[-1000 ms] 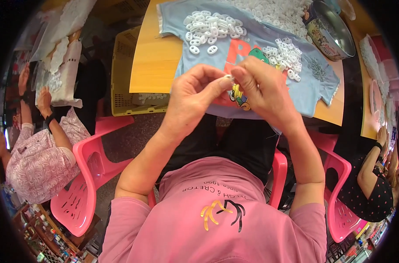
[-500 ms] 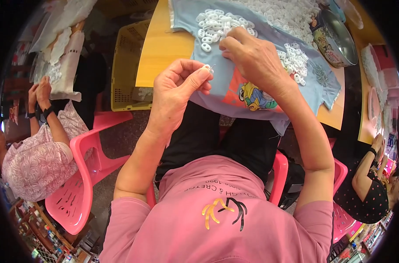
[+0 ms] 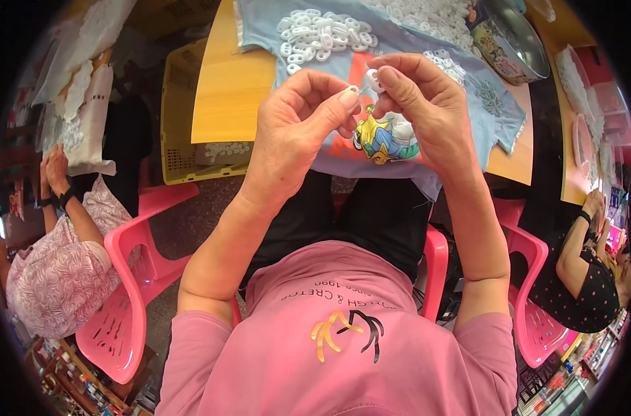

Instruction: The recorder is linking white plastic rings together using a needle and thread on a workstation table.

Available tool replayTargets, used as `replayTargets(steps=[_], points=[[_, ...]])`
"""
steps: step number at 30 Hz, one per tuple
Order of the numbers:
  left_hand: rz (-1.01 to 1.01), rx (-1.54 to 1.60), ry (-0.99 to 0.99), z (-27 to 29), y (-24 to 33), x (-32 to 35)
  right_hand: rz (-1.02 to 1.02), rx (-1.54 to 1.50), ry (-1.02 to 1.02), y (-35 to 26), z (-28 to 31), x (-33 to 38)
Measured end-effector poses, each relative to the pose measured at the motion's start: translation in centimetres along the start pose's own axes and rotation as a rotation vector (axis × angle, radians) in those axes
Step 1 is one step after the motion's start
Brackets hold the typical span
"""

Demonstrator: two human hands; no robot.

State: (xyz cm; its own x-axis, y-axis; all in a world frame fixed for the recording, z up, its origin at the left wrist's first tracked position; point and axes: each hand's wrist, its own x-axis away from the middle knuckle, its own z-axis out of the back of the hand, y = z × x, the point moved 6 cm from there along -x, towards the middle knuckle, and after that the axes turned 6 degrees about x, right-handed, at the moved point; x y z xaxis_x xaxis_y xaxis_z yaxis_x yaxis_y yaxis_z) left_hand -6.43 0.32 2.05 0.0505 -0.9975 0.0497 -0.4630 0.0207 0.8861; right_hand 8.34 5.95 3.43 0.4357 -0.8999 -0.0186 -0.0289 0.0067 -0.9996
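Observation:
Above the near part of a light blue T-shirt (image 3: 265,61) spread on the table, my two hands are close together. My left hand (image 3: 291,132) pinches a small white plastic piece (image 3: 354,89) between thumb and forefinger, with something thin and clear or metallic by it. The thumb and fingers of my right hand (image 3: 433,114) grip a white oval plastic piece (image 3: 372,81) with holes, facing the left one. A heap of similar white two-hole pieces (image 3: 319,36) lies beyond my left hand. Behind my right hand is another white heap (image 3: 446,64), partly hidden.
A large pile of whitish pieces (image 3: 430,17) covers the far side, beside a round metal tin (image 3: 513,41). Small dark bits (image 3: 491,97) lie on the shirt's right. A yellow crate (image 3: 176,149) stands left of the table. Co-workers sit on both sides near pink chairs (image 3: 114,333).
My right hand has come back from the white heap toward my left hand, now with a white oval piece in it. My left hand still pinches its piece. The view has shifted slightly.

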Motion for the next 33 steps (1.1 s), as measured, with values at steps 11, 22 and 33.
replayTargets(steps=[11, 22, 33], points=[[0.025, -0.082, -0.039, -2.7, -1.1, -0.7, 0.074, 0.053, 0.033, -0.6, 2.6, 1.2], [0.027, -0.156, -0.051, -2.4, -1.2, -0.9, 0.206, 0.326, 0.048, -1.0, 2.8, 1.2], [0.058, -0.143, -0.046, -1.9, -1.5, -0.9, 0.083, 0.186, 0.049, -0.4, 2.6, 1.2]])
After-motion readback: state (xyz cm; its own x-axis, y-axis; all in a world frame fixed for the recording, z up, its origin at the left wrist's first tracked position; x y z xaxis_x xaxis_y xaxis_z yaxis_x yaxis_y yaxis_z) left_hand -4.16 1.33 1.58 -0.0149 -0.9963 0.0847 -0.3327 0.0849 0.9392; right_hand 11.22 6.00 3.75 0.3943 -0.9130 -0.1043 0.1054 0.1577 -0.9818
